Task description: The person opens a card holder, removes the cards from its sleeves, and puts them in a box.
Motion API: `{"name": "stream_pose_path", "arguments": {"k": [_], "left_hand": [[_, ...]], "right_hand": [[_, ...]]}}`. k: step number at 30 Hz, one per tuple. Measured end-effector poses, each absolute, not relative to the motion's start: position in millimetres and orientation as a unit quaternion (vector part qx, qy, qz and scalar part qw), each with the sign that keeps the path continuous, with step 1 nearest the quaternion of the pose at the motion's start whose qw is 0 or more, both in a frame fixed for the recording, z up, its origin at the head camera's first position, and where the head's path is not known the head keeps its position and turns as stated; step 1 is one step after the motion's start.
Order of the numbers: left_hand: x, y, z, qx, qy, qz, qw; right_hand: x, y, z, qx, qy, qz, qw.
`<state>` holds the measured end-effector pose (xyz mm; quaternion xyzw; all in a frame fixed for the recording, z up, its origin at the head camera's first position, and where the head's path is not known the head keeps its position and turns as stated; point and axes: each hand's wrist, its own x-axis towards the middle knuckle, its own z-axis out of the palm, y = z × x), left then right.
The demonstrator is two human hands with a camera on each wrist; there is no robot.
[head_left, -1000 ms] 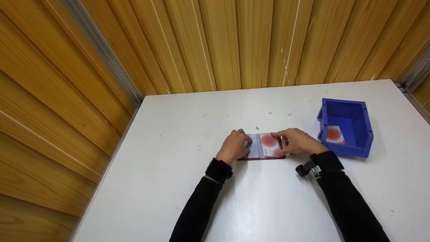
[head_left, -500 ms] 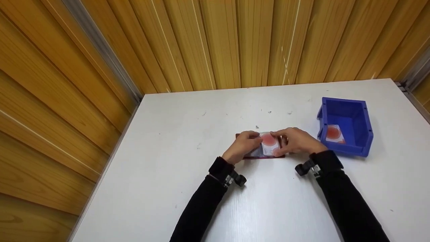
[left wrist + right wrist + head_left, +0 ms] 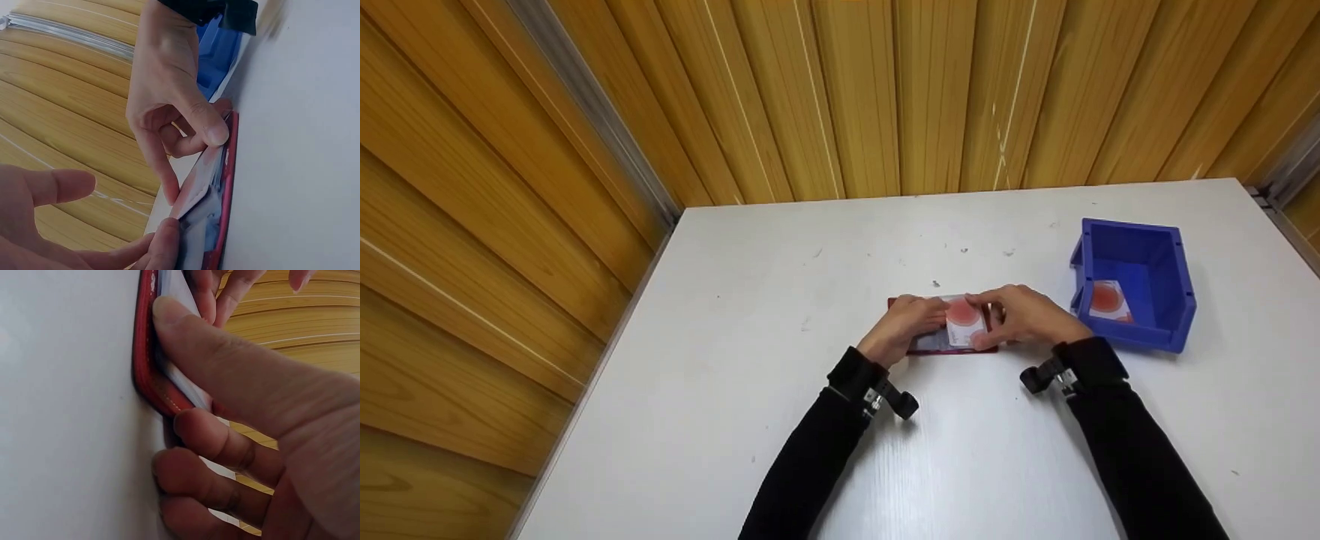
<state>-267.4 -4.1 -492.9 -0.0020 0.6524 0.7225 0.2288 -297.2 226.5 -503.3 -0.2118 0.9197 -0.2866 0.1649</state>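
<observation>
A small card holder with a dark red cover and clear sleeves lies opened out on the white table. On its right half is a white card with a pink-red circle. My right hand holds this card by its far and near edges, between forefinger and thumb. In the right wrist view, the right thumb lies along the near edge, just above the red cover. My left hand reaches over the holder's left half, its fingertips at the card's left edge. The left thumb is raised, apart from the card.
A blue bin stands on the table to the right, beyond my right wrist. Inside it is another card with a red circle. A wood-plank wall rises behind the table's far edge.
My left hand has moved right from the holder's left sleeve to the card's left edge. Its thumb has come up off the card area. The right hand keeps its hold in the same place.
</observation>
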Motion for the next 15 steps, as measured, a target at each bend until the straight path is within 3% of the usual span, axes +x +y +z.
{"name": "stream_pose_path", "arguments": {"k": [7, 15], "left_hand": [[-269.1, -3.3, -493.2, -0.012, 0.686, 0.683, 0.251], [-266.2, 0.3, -498.2, -0.001, 0.687, 0.688, 0.235]], "right_hand": [[-297.2, 226.2, -502.1, -0.201, 0.921, -0.287, 0.171], [-298.3, 227.6, -503.6, -0.210, 0.919, -0.291, 0.164]]}}
